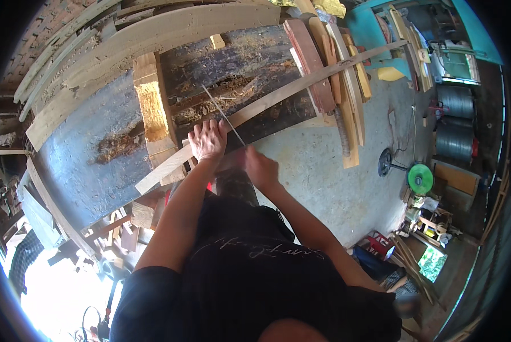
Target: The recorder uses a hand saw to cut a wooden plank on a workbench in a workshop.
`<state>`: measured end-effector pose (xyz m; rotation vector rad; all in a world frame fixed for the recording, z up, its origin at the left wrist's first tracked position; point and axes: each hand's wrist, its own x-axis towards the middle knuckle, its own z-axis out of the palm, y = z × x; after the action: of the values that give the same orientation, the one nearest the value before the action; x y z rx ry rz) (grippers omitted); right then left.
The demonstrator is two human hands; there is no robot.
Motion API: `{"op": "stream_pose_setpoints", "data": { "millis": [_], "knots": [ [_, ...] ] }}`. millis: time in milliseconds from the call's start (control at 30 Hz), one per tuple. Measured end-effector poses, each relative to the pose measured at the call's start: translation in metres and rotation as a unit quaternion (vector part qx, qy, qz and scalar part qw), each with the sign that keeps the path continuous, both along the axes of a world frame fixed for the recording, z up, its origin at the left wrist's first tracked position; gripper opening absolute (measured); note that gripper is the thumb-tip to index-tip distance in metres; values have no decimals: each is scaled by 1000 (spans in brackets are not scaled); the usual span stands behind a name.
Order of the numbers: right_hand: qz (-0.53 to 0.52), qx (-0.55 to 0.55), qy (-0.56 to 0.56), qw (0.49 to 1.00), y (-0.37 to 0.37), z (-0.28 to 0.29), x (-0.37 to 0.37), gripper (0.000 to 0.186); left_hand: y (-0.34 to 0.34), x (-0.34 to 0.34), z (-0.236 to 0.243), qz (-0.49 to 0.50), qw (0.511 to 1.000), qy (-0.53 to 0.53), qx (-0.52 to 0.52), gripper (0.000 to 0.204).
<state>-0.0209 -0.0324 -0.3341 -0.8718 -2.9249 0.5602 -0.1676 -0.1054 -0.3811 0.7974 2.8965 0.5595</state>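
Observation:
A long, narrow wooden strip [290, 94] runs slantwise across the dark workbench [96, 176], its near end by a squared wooden block [153, 111]. My left hand [208, 140] presses down on the strip, with its fingers curled over the top. Just right of those fingers, the thin blade of a hand saw [215, 104] crosses the strip. My right hand [260, 169], smeared by motion, is closed at the blade's near end, off the bench's front edge. The saw's handle is hidden in that hand.
Several boards [312, 71] lie stacked at the bench's right end, under the strip's far part. A small wood offcut [217, 41] rests at the back. Curved planks [158, 34] lean beyond. A green fan [420, 179] and wire-like coils [456, 142] stand on the right.

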Motion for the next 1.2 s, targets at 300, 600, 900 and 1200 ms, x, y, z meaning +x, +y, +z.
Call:
{"op": "stream_pose_setpoints", "data": {
  "millis": [300,600,900,1200],
  "knots": [
    [-6,-5,-14,1000,-3,1,14,10,-4,1,-7,7,1000,-3,-17,30],
    [2,2,-18,1000,7,-25,-37,7,2,1,-8,-2,1000,14,-3,31],
    [14,58,35,998,8,-10,-21,8,2,0,-4,-2,1000,13,-1,32],
    [3,-18,-24,1000,-5,1,27,5,-3,1,-4,0,1000,12,-13,32]
  ]
}}
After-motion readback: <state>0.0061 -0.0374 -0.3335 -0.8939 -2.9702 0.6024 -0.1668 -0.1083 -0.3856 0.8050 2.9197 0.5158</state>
